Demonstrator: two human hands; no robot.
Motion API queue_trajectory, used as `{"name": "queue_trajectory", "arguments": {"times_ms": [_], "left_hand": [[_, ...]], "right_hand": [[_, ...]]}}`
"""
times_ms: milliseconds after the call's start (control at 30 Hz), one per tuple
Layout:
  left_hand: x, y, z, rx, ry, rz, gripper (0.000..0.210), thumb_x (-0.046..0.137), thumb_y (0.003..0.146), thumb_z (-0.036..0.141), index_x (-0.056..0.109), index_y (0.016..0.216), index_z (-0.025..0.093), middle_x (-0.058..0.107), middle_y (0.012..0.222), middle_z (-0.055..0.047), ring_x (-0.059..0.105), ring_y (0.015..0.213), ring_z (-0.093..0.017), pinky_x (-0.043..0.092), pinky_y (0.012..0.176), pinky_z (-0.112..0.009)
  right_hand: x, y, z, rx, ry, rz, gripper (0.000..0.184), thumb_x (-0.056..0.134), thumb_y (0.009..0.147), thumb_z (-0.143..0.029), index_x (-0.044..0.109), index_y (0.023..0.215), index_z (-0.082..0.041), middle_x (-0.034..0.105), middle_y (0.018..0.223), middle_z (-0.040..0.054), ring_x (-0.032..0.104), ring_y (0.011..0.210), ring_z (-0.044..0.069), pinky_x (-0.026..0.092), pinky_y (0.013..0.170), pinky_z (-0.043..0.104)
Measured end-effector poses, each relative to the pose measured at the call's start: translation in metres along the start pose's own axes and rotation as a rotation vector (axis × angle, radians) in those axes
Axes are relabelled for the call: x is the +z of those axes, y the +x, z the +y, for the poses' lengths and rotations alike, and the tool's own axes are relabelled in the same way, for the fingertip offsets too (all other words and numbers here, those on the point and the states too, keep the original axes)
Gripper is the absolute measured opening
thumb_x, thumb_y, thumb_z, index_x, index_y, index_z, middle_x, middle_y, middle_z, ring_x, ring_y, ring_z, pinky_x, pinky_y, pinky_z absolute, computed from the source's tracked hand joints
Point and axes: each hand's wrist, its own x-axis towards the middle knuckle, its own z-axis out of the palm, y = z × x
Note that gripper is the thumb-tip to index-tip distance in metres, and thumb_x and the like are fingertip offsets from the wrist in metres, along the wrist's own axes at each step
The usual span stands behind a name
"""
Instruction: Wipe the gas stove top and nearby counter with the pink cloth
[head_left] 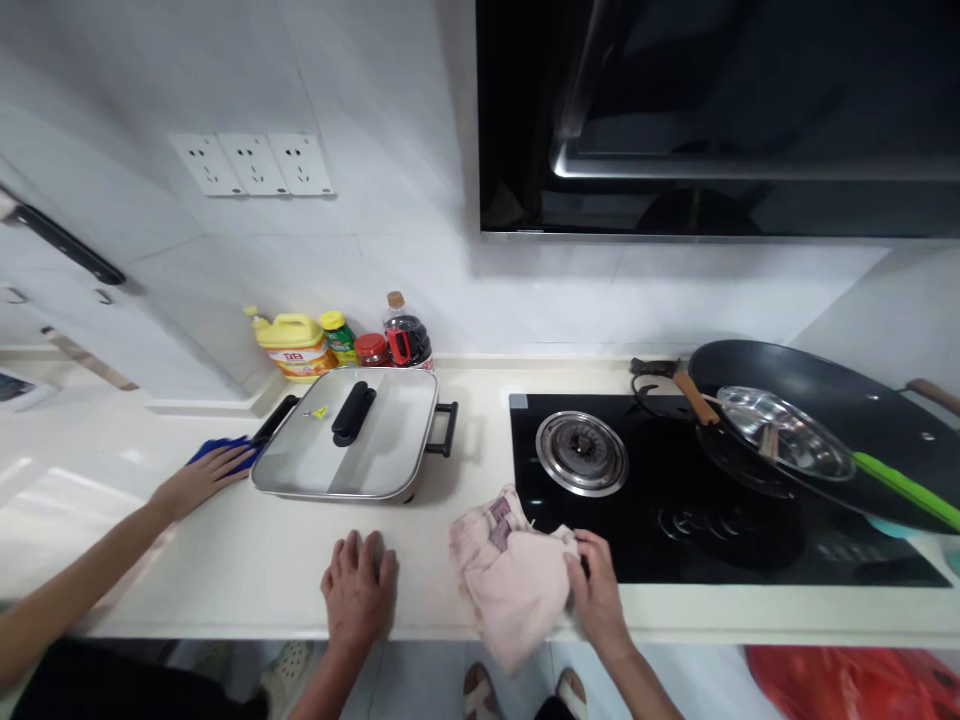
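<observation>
Fingers apart and palm down, my left hand [358, 588] rests on the white countertop [427, 590] near its front edge and holds nothing. My right hand [596, 590] pinches the right edge of a pale pink cloth [517, 580] between thumb and fingers. The cloth is crumpled and lies at the left front corner of the black cooktop [600, 540], part of it hanging over the counter edge. Behind my left hand stands a rectangular electric pan with a glass lid [397, 425] and black handles.
A co-worker's hand [201, 480] presses a blue cloth [225, 455] at the pan's left. Bottles and jars, including a yellow detergent jug [296, 345], line the wall. A large wok [810, 385] with a steel bowl [780, 425] and green-handled utensil [900, 485] sits at right.
</observation>
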Motion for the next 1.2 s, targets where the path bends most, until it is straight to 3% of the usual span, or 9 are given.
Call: {"name": "queue_trajectory", "arguments": {"times_ms": [100,233,400,500,633,833,933,1033,1200], "left_hand": [[0.000,0.000,0.001,-0.012,0.007,-0.014,0.050,0.038,0.104,0.043,0.058,0.143,0.020,0.045,0.161,-0.017,0.033,0.153,-0.034,0.034,0.118,-0.056],[-0.001,0.001,0.004,-0.012,0.030,-0.007,0.050,0.037,0.103,0.042,0.059,0.142,0.019,0.045,0.160,-0.019,0.032,0.153,-0.035,0.034,0.117,-0.057],[-0.001,0.001,0.006,-0.009,0.044,0.004,0.050,0.039,0.102,0.041,0.059,0.141,0.019,0.048,0.158,-0.019,0.033,0.152,-0.036,0.034,0.116,-0.058],[-0.002,0.000,0.007,-0.016,0.049,0.001,0.050,0.038,0.102,0.042,0.059,0.141,0.019,0.048,0.158,-0.018,0.033,0.152,-0.035,0.034,0.117,-0.057],[-0.002,0.001,0.006,-0.023,0.052,-0.002,0.050,0.037,0.103,0.043,0.059,0.141,0.019,0.046,0.159,-0.018,0.034,0.152,-0.034,0.034,0.118,-0.056],[0.006,0.004,-0.002,-0.013,0.047,0.011,0.051,0.036,0.102,0.045,0.060,0.139,0.019,0.047,0.159,-0.018,0.035,0.152,-0.035,0.036,0.117,-0.055],[0.009,0.006,-0.005,-0.009,0.059,0.022,0.049,0.037,0.102,0.046,0.061,0.138,0.023,0.049,0.157,-0.015,0.036,0.152,-0.034,0.036,0.117,-0.054],[0.007,0.007,-0.004,-0.017,0.065,0.019,0.051,0.036,0.102,0.046,0.061,0.139,0.022,0.049,0.157,-0.016,0.035,0.152,-0.034,0.035,0.117,-0.055],[0.004,0.009,-0.003,-0.030,0.054,-0.013,0.056,0.031,0.103,0.049,0.060,0.140,0.018,0.047,0.158,-0.019,0.034,0.153,-0.034,0.035,0.118,-0.053]], "right_hand": [[-0.027,0.008,0.024,0.061,-0.125,0.097,0.025,0.046,0.103,-0.044,0.059,0.097,-0.024,0.059,0.121,0.0156,0.058,0.115,0.030,0.050,0.101,0.052],[-0.033,-0.002,0.015,0.045,-0.357,0.175,0.044,0.051,0.100,-0.051,0.057,0.132,-0.021,0.051,0.140,0.0229,0.048,0.132,0.041,0.043,0.104,0.064],[0.033,-0.026,-0.027,-0.147,-0.470,-0.127,0.069,0.070,0.086,-0.062,0.052,0.148,-0.040,0.041,0.159,0.0152,0.026,0.148,0.056,0.029,0.105,0.083],[0.073,-0.021,-0.040,-0.186,-0.483,-0.200,0.059,0.076,0.083,-0.054,0.061,0.139,-0.039,0.042,0.161,0.0128,0.016,0.152,0.058,0.018,0.109,0.086],[0.091,0.006,-0.044,-0.163,-0.420,-0.339,0.032,0.070,0.088,-0.030,0.069,0.120,-0.031,0.053,0.151,0.0115,0.028,0.152,0.046,0.022,0.119,0.073],[0.096,0.081,-0.046,-0.165,-0.253,-0.271,0.039,0.053,0.093,-0.017,0.061,0.131,-0.022,0.052,0.147,0.0148,0.046,0.137,0.030,0.040,0.115,0.051],[0.100,0.135,-0.051,-0.103,-0.351,-0.299,0.056,0.056,0.092,-0.017,0.053,0.146,-0.030,0.043,0.159,0.0126,0.036,0.147,0.035,0.030,0.119,0.060],[0.103,0.171,-0.054,0.061,-0.471,-0.486,0.055,0.062,0.093,-0.028,0.055,0.147,-0.035,0.026,0.171,0.0087,0.017,0.157,0.043,0.012,0.122,0.068],[0.091,0.156,-0.053,0.051,-0.503,-0.596,0.072,0.065,0.087,-0.066,0.057,0.146,-0.025,0.022,0.173,0.0135,0.006,0.159,0.047,-0.002,0.124,0.066]]}}
